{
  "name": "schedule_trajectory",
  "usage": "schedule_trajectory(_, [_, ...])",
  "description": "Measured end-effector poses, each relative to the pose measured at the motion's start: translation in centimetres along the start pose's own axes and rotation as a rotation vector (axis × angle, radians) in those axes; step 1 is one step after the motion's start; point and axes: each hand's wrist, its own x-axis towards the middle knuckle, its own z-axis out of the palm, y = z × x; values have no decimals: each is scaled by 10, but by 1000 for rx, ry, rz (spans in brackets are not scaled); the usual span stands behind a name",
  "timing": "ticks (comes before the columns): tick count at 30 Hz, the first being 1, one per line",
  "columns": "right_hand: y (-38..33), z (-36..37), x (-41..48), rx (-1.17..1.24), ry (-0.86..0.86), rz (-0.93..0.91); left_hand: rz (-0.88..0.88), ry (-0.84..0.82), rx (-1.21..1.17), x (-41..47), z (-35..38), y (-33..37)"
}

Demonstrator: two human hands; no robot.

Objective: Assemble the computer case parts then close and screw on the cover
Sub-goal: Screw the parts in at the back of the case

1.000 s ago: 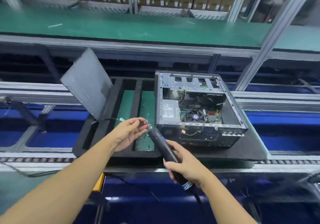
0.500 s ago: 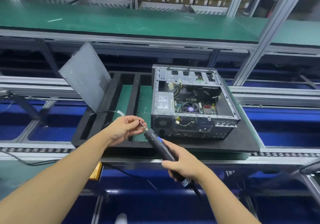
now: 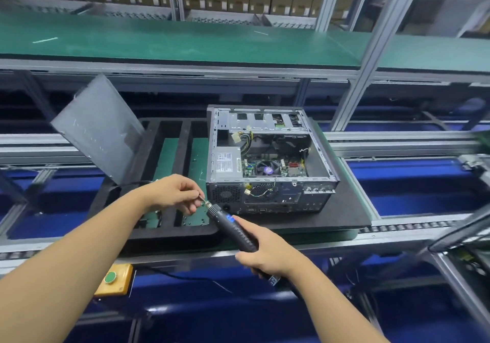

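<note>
An open computer case point(image 3: 267, 157) lies on its side on a black foam pallet point(image 3: 342, 210), with its motherboard, fan and power supply exposed. Its grey side cover point(image 3: 98, 128) leans tilted at the pallet's left end. My right hand point(image 3: 265, 257) grips a black electric screwdriver point(image 3: 233, 231) with a blue button, and the bit points up and left. My left hand point(image 3: 175, 191) pinches something small at the bit's tip, just left of the case's rear corner. What it pinches is too small to make out.
The pallet sits on a roller conveyor point(image 3: 397, 228) with aluminium rails. A green shelf point(image 3: 185, 43) runs above and behind, held by metal uprights point(image 3: 371, 51). A yellow box with a green button point(image 3: 114, 279) hangs under the near rail. Another frame point(image 3: 464, 250) juts in at the right.
Both hands have stayed together at the screwdriver's tip. The view shifted slightly, so case and pallet sit a little lower and further right in the frame.
</note>
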Motion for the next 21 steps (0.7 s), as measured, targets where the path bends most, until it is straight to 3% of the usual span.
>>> schedule_trajectory(6, [1, -4, -3, 66, 62, -20, 26, -3, -482, 17, 15, -7])
schedule_trajectory(11, [0, -4, -5, 174, 134, -56, 78, 101, -638, 32, 30, 6])
schedule_trajectory(17, [14, 3, -9, 313, 225, -52, 110, 160, -514, 40, 56, 52])
schedule_trajectory(21, [29, 10, -13, 382, 293, -48, 70, 138, -191, 46, 69, 74])
